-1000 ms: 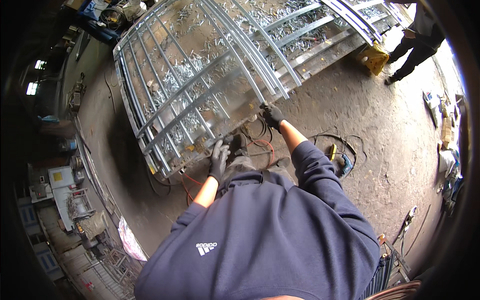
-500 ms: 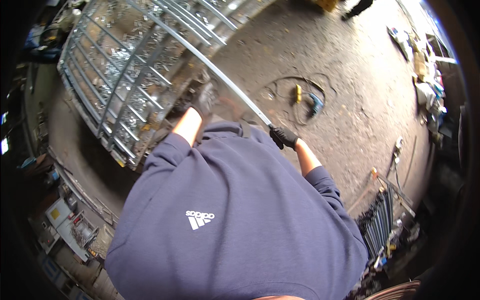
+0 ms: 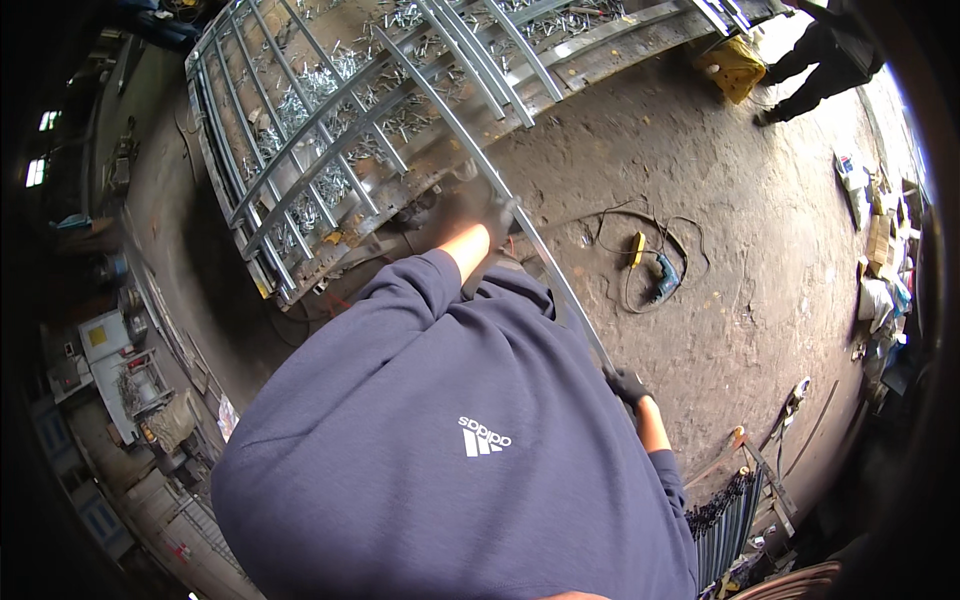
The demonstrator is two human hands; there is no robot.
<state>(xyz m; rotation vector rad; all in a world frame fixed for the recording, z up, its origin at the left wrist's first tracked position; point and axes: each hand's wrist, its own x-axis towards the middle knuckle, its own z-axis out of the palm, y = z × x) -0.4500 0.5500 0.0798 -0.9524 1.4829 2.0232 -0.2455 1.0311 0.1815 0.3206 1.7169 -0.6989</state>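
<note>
A long, slim galvanized metal bar (image 3: 548, 262) runs slantwise from over the workbench down to my right side. My right hand (image 3: 628, 387), in a dark glove, is closed around its near end. Farther up the bar, my left hand (image 3: 492, 218) is also gloved and smeared by motion. It is at or right beside the bar, and its fingers cannot be made out. The bar's far end lies over a grid of metal bars (image 3: 290, 165) on the workbench (image 3: 590, 62).
Small loose metal pieces (image 3: 335, 90) litter the bench top. On the floor to the right lie a blue power drill (image 3: 664, 278), its cable and a yellow object (image 3: 638, 249). Another person (image 3: 830, 60) stands far right by a yellow sack (image 3: 735, 70). Dark rods (image 3: 725, 530) are stacked near right.
The bar has been drawn back toward my right side, its far end now visible over the grid. My right hand moved nearer and rightward; my left hand moved right, up to the bar.
</note>
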